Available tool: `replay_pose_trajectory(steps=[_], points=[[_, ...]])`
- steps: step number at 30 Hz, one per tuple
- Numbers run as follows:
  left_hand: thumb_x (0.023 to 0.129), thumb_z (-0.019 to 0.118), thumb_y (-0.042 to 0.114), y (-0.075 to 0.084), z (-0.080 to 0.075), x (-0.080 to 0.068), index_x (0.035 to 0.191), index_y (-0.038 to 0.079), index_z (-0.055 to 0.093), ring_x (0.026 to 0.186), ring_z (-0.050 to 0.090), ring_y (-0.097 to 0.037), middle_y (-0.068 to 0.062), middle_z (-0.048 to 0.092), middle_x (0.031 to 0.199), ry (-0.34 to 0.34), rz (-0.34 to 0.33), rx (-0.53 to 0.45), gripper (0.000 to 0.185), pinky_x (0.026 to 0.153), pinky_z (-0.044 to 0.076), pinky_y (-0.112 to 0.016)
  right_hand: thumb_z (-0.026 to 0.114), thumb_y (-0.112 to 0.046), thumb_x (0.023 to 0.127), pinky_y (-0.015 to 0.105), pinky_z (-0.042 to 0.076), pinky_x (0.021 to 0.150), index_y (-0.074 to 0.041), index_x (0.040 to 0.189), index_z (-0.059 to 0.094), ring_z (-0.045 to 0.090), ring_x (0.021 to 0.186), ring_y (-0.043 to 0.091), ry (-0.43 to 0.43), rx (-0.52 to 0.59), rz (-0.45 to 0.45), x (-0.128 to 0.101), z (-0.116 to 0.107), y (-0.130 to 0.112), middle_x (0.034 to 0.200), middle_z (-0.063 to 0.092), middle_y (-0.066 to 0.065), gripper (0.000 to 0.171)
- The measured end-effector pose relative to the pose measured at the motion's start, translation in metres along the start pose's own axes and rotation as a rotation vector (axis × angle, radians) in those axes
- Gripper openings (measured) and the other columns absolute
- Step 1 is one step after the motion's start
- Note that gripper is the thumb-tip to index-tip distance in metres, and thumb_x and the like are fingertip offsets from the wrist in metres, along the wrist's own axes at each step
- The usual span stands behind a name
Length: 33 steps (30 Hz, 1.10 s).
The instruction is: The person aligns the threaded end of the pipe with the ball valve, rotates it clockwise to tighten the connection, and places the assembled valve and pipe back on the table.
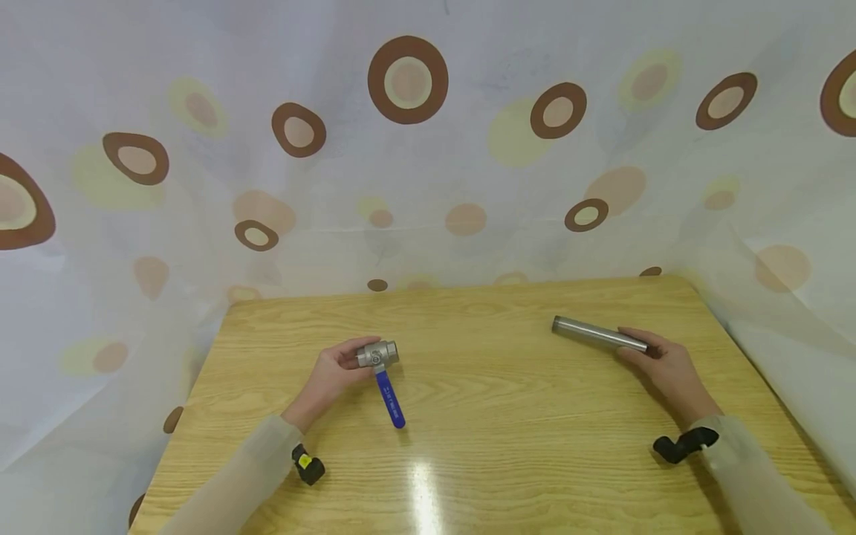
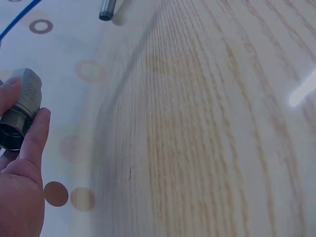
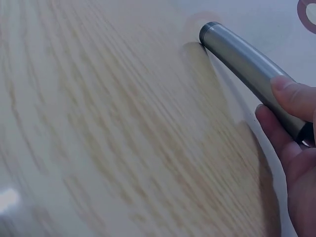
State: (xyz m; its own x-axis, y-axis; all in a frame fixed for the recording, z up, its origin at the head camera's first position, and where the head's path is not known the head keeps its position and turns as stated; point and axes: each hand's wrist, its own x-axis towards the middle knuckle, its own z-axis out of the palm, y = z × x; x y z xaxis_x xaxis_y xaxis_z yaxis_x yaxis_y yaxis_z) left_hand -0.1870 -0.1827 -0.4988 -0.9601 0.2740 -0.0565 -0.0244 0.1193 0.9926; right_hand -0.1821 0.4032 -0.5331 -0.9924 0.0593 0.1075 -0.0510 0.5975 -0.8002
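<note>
My left hand [image 1: 339,365] grips the body of a metal ball valve [image 1: 378,354] near the table's left side. The valve's blue lever handle [image 1: 391,400] points toward the front of the table. In the left wrist view, thumb and fingers lie around the valve body [image 2: 28,94], and its threaded opening faces the camera. On the right, my right hand [image 1: 665,364] pinches one end of a steel pipe [image 1: 595,332] between thumb and fingers. The pipe's far end, threaded, points to the left, and the right wrist view shows the pipe [image 3: 242,59] slanting over the table with its shadow below.
A wood-grain table [image 1: 481,416] lies under both hands. Behind and at the sides hangs a white sheet [image 1: 428,171] with brown and yellow circles. Small black devices sit at the left wrist [image 1: 307,465] and right wrist [image 1: 685,445].
</note>
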Motion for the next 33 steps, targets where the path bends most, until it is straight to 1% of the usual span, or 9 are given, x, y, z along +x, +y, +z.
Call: replay_pose_trajectory(steps=[2,7,12,17,19,23,25,28,33], points=[[0.092,0.072,-0.005,0.0,0.0,0.0,0.145,0.002,0.059,0.13,0.061,-0.039,-0.024,0.057,0.147,-0.001,-0.005,-0.005,0.055,0.1,0.057,-0.03,0.072,-0.034,0.099,0.009,0.046,0.072,-0.005,0.145,0.061,0.055,0.089,-0.004,0.01,0.0,0.005,0.0,0.001,0.001,0.111,0.059,-0.027,0.055],[0.092,0.072,-0.005,0.001,0.0,0.0,0.145,0.001,0.058,0.13,0.06,-0.038,-0.024,0.057,0.147,-0.001,-0.008,-0.01,0.055,0.099,0.057,-0.029,0.072,-0.034,0.1,0.005,0.045,0.078,-0.005,0.144,0.061,0.055,0.097,-0.011,0.0,0.051,0.022,-0.002,0.003,-0.001,0.116,0.057,-0.03,0.054],[0.092,0.071,-0.005,0.003,0.0,0.0,0.145,0.0,0.058,0.13,0.06,-0.039,-0.026,0.056,0.147,-0.005,-0.001,-0.015,0.055,0.098,0.057,-0.028,0.071,-0.038,0.1,0.006,0.046,0.079,-0.007,0.144,0.062,0.056,0.101,-0.009,-0.006,0.094,0.043,-0.006,0.007,-0.01,0.117,0.059,-0.029,0.054],[0.092,0.071,-0.005,0.005,0.001,0.0,0.145,0.001,0.058,0.132,0.058,-0.039,-0.025,0.056,0.147,-0.012,-0.001,-0.039,0.055,0.098,0.057,-0.029,0.07,-0.04,0.1,0.02,0.052,0.062,-0.012,0.146,0.061,0.059,0.086,0.004,-0.03,0.181,0.088,-0.011,0.012,-0.02,0.116,0.064,-0.02,0.055],[0.092,0.071,-0.005,0.005,0.001,0.001,0.145,0.001,0.058,0.132,0.058,-0.039,-0.025,0.056,0.147,-0.016,0.001,-0.041,0.055,0.098,0.057,-0.029,0.071,-0.037,0.1,0.022,0.051,0.059,-0.012,0.146,0.061,0.058,0.084,0.005,-0.031,0.195,0.07,-0.011,0.012,-0.022,0.115,0.065,-0.02,0.053],[0.092,0.071,-0.005,0.005,0.001,0.002,0.144,0.001,0.059,0.132,0.059,-0.039,-0.024,0.057,0.147,-0.01,0.003,-0.04,0.054,0.098,0.057,-0.03,0.07,-0.027,0.102,0.014,0.053,0.07,-0.007,0.144,0.062,0.06,0.094,-0.004,-0.032,0.177,-0.013,-0.012,0.009,-0.028,0.114,0.066,-0.026,0.048],[0.092,0.072,-0.005,0.006,0.001,0.002,0.144,0.0,0.059,0.131,0.059,-0.039,-0.024,0.057,0.147,-0.006,0.005,-0.034,0.054,0.099,0.057,-0.03,0.069,-0.024,0.102,0.012,0.054,0.075,-0.005,0.145,0.061,0.061,0.098,-0.007,-0.041,0.182,-0.035,-0.013,0.008,-0.031,0.115,0.066,-0.027,0.047],[0.091,0.072,-0.005,0.007,0.002,0.002,0.143,0.001,0.06,0.131,0.06,-0.039,-0.023,0.058,0.146,0.006,0.0,-0.026,0.054,0.099,0.057,-0.03,0.067,-0.019,0.103,0.013,0.055,0.081,-0.005,0.146,0.06,0.063,0.102,-0.009,-0.055,0.226,-0.039,-0.015,0.008,-0.037,0.115,0.068,-0.025,0.045],[0.091,0.072,-0.005,0.009,0.003,0.003,0.143,0.002,0.061,0.13,0.06,-0.038,-0.023,0.059,0.146,0.016,0.002,-0.018,0.053,0.098,0.058,-0.03,0.066,-0.012,0.103,0.013,0.056,0.084,-0.003,0.145,0.06,0.067,0.103,-0.006,-0.07,0.319,-0.071,-0.016,0.009,-0.045,0.112,0.073,-0.019,0.043]])
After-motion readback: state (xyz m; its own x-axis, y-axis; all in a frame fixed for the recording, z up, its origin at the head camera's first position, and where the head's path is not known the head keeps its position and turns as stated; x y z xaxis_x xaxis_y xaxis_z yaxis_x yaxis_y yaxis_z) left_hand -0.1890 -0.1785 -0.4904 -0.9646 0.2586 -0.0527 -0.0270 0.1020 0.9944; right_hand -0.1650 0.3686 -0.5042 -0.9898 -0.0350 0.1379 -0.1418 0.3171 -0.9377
